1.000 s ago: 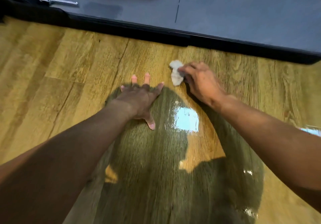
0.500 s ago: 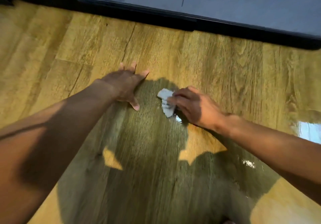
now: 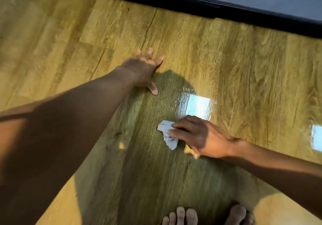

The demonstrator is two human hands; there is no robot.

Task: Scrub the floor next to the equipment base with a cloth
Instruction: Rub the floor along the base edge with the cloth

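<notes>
A small crumpled white cloth (image 3: 167, 134) with dark smudges lies on the wooden floor (image 3: 235, 64). My right hand (image 3: 198, 135) presses it down, fingers curled over its right part. My left hand (image 3: 144, 71) rests flat on the floor farther away, fingers spread, bracing me. The equipment base (image 3: 226, 9), a black edge with a grey surface behind, runs across the top of the view.
My bare toes (image 3: 184, 216) show at the bottom edge. Bright window reflections (image 3: 198, 107) shine on the glossy planks just beyond the cloth and at the right edge. My shadow darkens the floor between my arms.
My right hand has dragged the cloth toward me, away from the equipment base. The view has pulled back, and my toes have come into sight. My left hand stays planted.
</notes>
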